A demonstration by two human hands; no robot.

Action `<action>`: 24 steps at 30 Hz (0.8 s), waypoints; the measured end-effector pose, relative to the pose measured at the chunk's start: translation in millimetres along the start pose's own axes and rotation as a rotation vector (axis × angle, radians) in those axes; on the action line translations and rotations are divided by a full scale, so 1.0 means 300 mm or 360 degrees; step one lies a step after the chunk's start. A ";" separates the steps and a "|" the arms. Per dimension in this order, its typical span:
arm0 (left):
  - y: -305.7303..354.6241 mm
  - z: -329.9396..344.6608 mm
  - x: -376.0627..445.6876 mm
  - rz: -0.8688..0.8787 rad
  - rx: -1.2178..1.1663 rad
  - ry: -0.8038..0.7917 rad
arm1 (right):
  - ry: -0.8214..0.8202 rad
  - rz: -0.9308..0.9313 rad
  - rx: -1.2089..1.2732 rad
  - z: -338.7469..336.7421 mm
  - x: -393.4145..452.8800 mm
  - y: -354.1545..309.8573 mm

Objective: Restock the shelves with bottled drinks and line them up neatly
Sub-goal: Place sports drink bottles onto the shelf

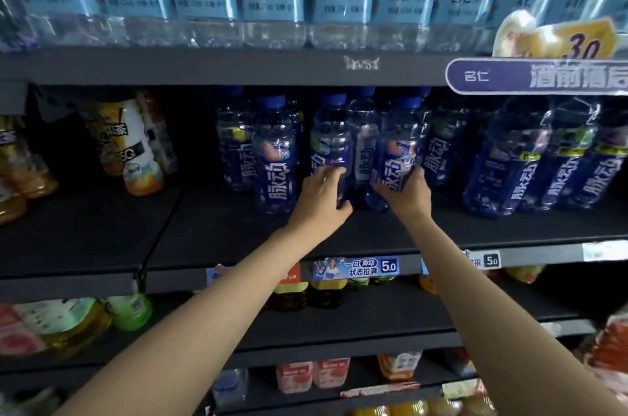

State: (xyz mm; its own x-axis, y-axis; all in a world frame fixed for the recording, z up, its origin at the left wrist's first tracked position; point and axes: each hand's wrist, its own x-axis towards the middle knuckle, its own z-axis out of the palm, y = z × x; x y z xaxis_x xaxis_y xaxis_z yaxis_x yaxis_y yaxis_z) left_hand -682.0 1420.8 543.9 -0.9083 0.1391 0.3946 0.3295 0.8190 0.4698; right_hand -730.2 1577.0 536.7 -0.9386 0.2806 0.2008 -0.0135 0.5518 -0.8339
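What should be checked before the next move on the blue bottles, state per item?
1. Left hand grips a blue bottle: ok.
2. Right hand grips the neighbouring bottle: ok.
3. Both bottles upright on the middle shelf: ok.
4. Labels facing front: right one ok, left one turned sideways, not ok.
5. Front row even: not ok, the bottle left of the hands stands further forward.
6. Room behind to push back: cannot tell, more bottles crowd there.

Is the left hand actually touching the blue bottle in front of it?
Touching. In the head view the left hand wraps its fingers and thumb round the lower half of the blue bottle, with no gap showing.
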 end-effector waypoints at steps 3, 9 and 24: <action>-0.058 -0.042 -0.065 0.0072 0.0021 0.0089 | 0.0035 0.0158 0.0033 0.013 0.021 -0.019; -0.219 -0.184 -0.274 0.0190 0.0061 0.0510 | 0.0456 -0.0325 0.0246 0.129 -0.202 -0.160; -1.034 -0.693 -1.629 -0.1697 -0.0114 0.0398 | -0.1526 -0.1652 -0.0683 1.080 -1.347 -0.652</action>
State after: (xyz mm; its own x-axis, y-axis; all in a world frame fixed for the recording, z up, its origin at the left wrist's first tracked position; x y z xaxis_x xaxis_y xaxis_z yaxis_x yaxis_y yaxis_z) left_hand -286.8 983.3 369.4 -0.6602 -0.7449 -0.0965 -0.5725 0.4159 0.7066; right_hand -459.9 1101.1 452.1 -0.4394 -0.8970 0.0476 -0.8665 0.4093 -0.2857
